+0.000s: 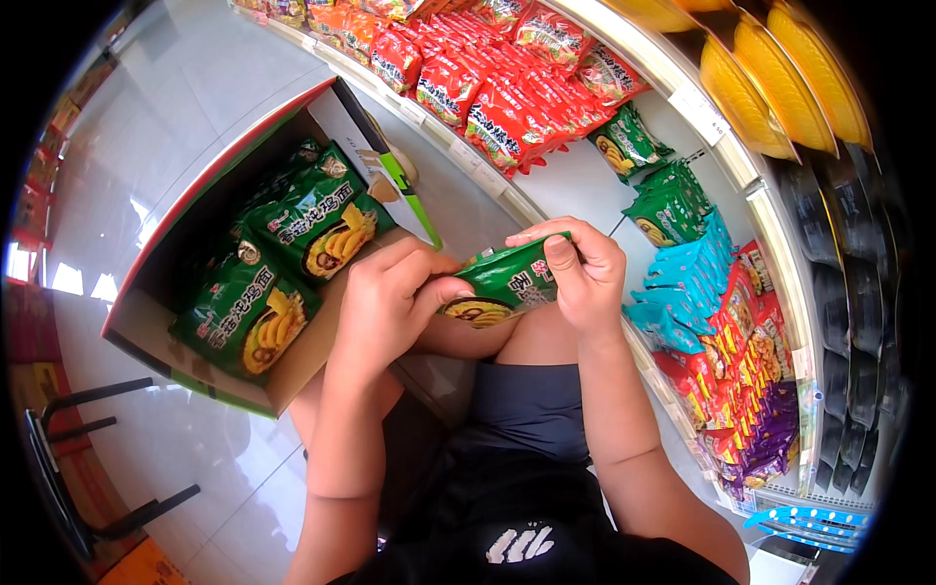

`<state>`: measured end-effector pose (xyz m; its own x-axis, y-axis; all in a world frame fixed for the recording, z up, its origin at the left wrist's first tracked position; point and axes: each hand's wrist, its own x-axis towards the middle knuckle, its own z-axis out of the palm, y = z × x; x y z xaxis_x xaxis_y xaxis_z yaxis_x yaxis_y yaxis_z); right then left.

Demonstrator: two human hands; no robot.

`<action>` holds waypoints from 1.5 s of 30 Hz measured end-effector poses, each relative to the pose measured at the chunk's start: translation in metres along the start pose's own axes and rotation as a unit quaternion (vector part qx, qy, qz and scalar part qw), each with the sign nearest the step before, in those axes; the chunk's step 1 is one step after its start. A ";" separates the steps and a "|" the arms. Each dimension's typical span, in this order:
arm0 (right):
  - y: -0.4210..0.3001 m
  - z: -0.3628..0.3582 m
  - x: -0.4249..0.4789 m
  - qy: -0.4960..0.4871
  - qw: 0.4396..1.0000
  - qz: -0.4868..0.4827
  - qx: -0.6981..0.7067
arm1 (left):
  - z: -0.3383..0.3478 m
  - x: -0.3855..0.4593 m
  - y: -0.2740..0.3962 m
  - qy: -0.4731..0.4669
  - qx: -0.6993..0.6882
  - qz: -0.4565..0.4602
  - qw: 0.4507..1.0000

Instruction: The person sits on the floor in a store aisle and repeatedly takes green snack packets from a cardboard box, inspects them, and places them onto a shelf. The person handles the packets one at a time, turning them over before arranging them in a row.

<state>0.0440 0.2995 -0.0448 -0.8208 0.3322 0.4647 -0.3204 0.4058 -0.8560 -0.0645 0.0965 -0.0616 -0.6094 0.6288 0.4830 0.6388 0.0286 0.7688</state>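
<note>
Both my hands hold one green packet of instant noodles above my knees. My left hand pinches its left edge between thumb and finger. At the packet's right edge, my right hand grips with the thumb on the front. An open cardboard carton stands tilted at the left, with rows of like green noodle packets inside. On the shelf at the right, a row of green noodle packets stands between red packets and light-blue packets.
The shelf's front rail curves past my right side. Red and purple packets fill its near end. Above are yellow packages and dark packages. A black metal frame stands on the tiled floor at the left.
</note>
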 end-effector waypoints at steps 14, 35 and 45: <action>0.013 0.013 -0.010 0.104 0.989 0.092 0.051 | 0.003 -0.004 -0.031 0.059 -0.228 -0.123 0.964; 0.039 -0.007 -0.030 0.089 0.964 0.054 0.246 | 0.008 -0.007 -0.006 0.037 -0.327 -0.173 0.928; 0.009 0.007 -0.011 -0.007 0.997 0.026 0.075 | -0.006 0.003 0.003 0.026 0.070 0.079 0.994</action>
<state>0.0466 0.2938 -0.0591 -0.8440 0.3370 0.4172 -0.3445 0.2556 -0.9033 -0.0672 0.0934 -0.0549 -0.5177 0.5925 0.6172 0.7852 0.0426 0.6178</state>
